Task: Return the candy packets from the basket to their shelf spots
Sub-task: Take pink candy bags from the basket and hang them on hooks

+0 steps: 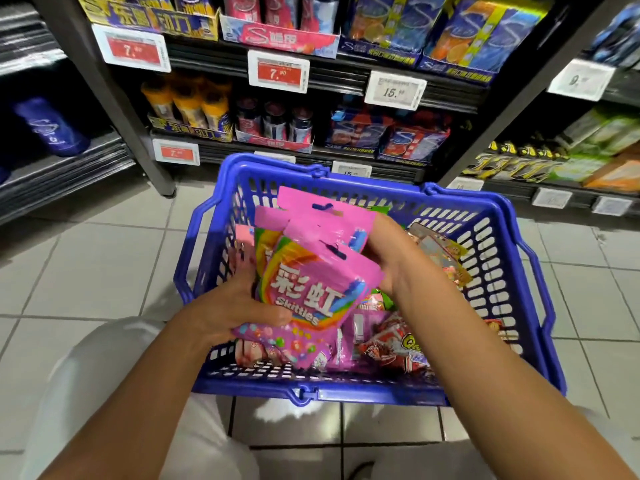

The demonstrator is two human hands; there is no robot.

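Note:
A blue plastic basket (pixel 512 271) stands on the tiled floor in front of the shelves. Over it I hold a stack of pink Skittles packets (pixel 311 285), upright and fanned. My left hand (pixel 228 306) grips the stack's lower left side, thumb across the front. My right hand (pixel 388 251) holds the upper right edge of the packets, its fingers hidden behind them. Red and orange candy packets (pixel 391 341) lie on the basket's bottom under my right arm.
Shelves (pixel 346 77) directly ahead carry gum bottles and boxed gum with price tags reading 7.90 and 15. More shelving stands left and right. My knee in white trousers (pixel 114 375) is at the lower left beside the basket.

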